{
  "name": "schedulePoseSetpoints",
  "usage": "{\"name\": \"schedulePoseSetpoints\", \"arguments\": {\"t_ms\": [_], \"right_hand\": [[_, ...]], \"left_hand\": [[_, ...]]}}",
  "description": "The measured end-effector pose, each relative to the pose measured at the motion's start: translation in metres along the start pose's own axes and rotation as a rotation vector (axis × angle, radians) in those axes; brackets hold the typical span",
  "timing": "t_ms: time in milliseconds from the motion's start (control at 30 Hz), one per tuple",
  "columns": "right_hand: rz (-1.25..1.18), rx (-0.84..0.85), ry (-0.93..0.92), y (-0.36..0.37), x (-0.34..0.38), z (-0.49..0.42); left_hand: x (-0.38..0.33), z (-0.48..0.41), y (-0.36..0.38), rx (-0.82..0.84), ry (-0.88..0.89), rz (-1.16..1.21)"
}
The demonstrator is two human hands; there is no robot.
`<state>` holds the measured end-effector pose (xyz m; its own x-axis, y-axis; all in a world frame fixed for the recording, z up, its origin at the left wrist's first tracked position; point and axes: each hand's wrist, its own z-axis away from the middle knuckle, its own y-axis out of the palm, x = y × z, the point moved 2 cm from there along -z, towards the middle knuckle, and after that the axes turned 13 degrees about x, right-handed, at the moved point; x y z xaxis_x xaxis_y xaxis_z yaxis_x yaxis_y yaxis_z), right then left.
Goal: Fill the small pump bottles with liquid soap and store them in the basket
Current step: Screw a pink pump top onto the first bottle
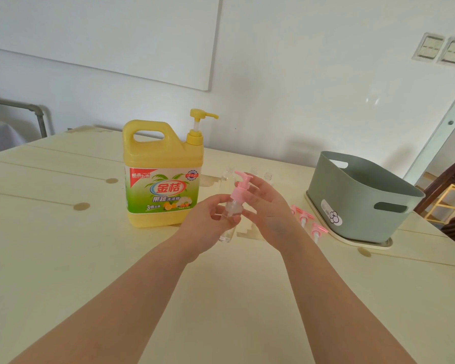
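Hands point(210, 219) point(269, 214) on pump bottle point(234, 206), jug point(163, 179) behind (basket point(352, 203) rt)

Front label on the yellow soap jug point(163, 174), just left of and beyond the left hand point(210, 219): 金桔 in big red, under it 果蔬洗洁精, lower left 3倍去油, red top-left corner 新品上市. Round badge at label top right is too small to read. Green basket point(352, 190), right of the right hand point(268, 214): white sticker, fine print unreadable, plus a flower-shaped mark.

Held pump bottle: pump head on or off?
On. Pink pump head sits atop the clear bottle held by the left hand. Tightness unclear.
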<state>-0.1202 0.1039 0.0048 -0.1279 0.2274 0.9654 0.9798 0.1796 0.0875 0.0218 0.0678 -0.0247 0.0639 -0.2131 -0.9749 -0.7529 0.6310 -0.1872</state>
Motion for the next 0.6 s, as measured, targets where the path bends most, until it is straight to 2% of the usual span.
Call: {"name": "schedulePoseSetpoints", "arguments": {"t_ms": [100, 233, 400, 600], "right_hand": [[-0.016, 0.034, 0.015, -0.0004, -0.0016, 0.0005], [0.018, -0.025, -0.014, 0.0019, -0.0067, -0.0020], [-0.111, 0.048, 0.002, 0.0036, -0.0047, -0.0009], [0.049, 0.013, -0.028, 0.0031, -0.0056, -0.0019]], "left_hand": [[0.0007, 0.0005, -0.0020, -0.008, -0.001, 0.005], [-0.0002, 0.0018, -0.0034, 0.012, 0.009, 0.005], [-0.0016, 0.0028, -0.0037, 0.003, 0.012, 0.023], [-0.0005, 0.0030, -0.0030, 0.021, 0.016, -0.001]]}}
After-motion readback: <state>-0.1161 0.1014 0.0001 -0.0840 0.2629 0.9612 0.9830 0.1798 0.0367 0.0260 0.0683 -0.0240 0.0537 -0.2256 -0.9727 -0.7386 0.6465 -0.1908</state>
